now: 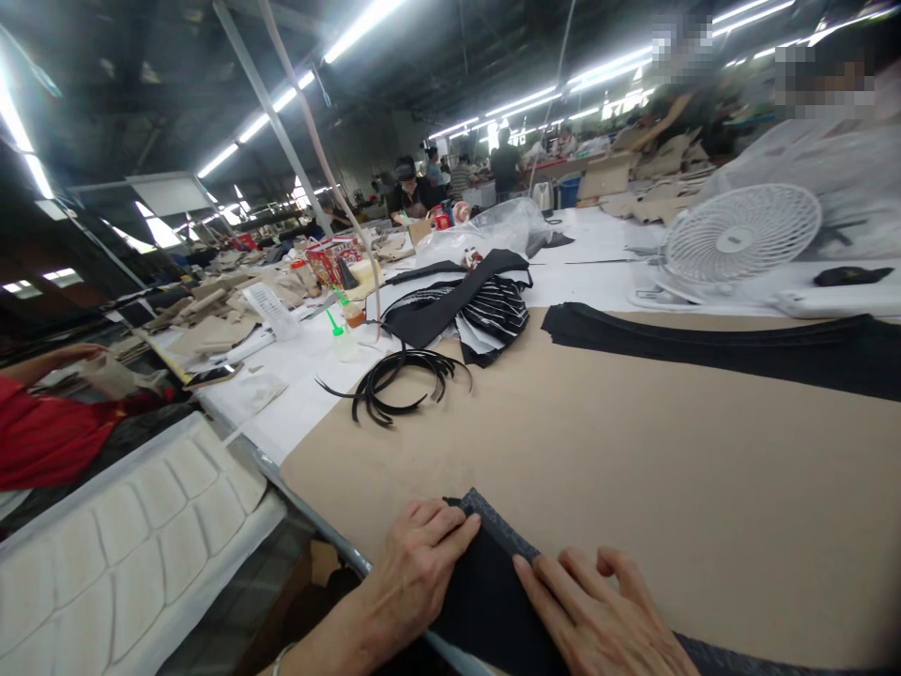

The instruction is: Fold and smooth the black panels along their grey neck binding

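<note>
A black fabric piece (493,610) lies at the near edge of the table, with a dark grey textured strip (499,524) along its upper side. My left hand (415,563) is closed at the piece's far left corner, fingers bent and pressed together on the strip's end. Farther right, my right hand (598,610) rests on the same piece, its fingers stretched out and apart along the strip. The strip reappears beyond that hand at the lower right. The underside of the piece and my left thumb are hidden.
Brown paper (633,451) covers the worktop. Beyond my hands lie black cords (394,385), striped and black pieces (479,310), long black panels (732,343) and a white fan (742,230). Left are green-capped bottles (342,333), a quilted cream panel (127,535) and a person in red (56,422).
</note>
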{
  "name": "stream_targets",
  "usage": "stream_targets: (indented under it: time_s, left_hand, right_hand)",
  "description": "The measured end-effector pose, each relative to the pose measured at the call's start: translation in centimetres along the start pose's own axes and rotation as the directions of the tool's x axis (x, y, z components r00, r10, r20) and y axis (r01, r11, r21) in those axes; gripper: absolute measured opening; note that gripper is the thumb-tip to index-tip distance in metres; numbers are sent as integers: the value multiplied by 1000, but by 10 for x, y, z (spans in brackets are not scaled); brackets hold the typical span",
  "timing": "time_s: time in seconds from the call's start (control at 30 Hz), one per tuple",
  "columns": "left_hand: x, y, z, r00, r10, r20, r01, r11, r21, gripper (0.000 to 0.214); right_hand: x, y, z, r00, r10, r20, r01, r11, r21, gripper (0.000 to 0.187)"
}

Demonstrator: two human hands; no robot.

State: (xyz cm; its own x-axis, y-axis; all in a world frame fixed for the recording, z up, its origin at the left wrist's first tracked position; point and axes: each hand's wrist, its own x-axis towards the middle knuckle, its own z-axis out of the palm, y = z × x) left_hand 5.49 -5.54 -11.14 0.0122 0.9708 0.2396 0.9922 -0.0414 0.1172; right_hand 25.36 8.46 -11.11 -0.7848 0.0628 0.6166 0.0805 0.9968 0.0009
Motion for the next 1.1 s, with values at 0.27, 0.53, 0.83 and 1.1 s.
stream_targets:
  time_s: [0.27, 0.53, 0.83, 1.1]
  left_hand:
    - [11, 7, -11, 979, -205, -18, 190, 935, -301, 29]
    - [37, 22, -8, 856, -516, 43, 497, 795, -349, 24]
    - [30, 22, -1, 822, -569, 9, 522, 748, -411, 25]
    - [29, 20, -4, 815, -579, 32, 522, 708, -476, 23]
  right_hand:
    - [15, -5, 3, 1000, 9, 22, -9, 1000, -10, 28]
    - [16, -13, 15, 999, 41, 6, -40, 999, -27, 41]
    - [44, -16, 33, 991, 74, 110, -67, 996, -67, 18]
    - [52, -19, 47, 965, 102, 241, -68, 987, -147, 24]
